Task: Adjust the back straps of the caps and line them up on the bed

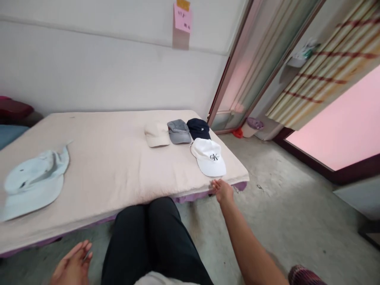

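A white cap with "CK"-like dark letters (206,152) lies near the right front corner of the bed, brim toward me. Just below its brim is my right hand (223,191), loosely open at the bed's edge and holding nothing. Behind the white cap sit a navy cap (198,127), a grey cap (179,130) and a beige cap (156,133) in a row. My left hand (74,264) hangs low in front of the bed, fingers slightly curled but open, with nothing in it. Nearest to it is a pale blue cap (37,178) at the bed's left.
The bed (109,158) has a cream cover and stands against a white wall with a pink note (183,19). To the right are a waste bin (251,127), a striped curtain (332,63) and concrete floor. A dark red object (13,109) rests at the far left.
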Demonstrator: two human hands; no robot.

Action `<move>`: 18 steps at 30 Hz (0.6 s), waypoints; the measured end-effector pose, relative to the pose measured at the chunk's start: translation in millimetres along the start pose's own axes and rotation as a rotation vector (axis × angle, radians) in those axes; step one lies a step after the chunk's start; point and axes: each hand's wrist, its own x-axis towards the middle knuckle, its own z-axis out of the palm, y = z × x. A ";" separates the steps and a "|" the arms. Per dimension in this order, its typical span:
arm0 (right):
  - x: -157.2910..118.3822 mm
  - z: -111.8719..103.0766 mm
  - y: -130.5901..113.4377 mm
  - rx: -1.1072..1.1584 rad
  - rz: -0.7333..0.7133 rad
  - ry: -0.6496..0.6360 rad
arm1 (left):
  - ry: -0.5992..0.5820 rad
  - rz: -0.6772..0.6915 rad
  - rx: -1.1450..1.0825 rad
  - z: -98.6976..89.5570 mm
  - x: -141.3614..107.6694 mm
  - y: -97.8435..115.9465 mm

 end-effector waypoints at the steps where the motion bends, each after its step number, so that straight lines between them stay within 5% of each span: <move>1: 6.6 -1.7 -5.2 -0.002 0.021 -0.003 | 0.037 0.021 -0.037 7.1 -6.9 -0.2; 10: 14.2 10.8 -30.2 0.106 0.161 -0.213 | -0.039 -0.095 -0.081 59.0 -45.0 8.8; 14: -30.2 12.2 -16.9 0.164 0.174 -0.360 | -0.149 -0.153 -0.083 79.8 -59.9 14.0; 18: -101.2 12.2 22.8 0.212 0.201 -0.485 | -0.359 -0.237 -0.100 111.9 -70.3 31.0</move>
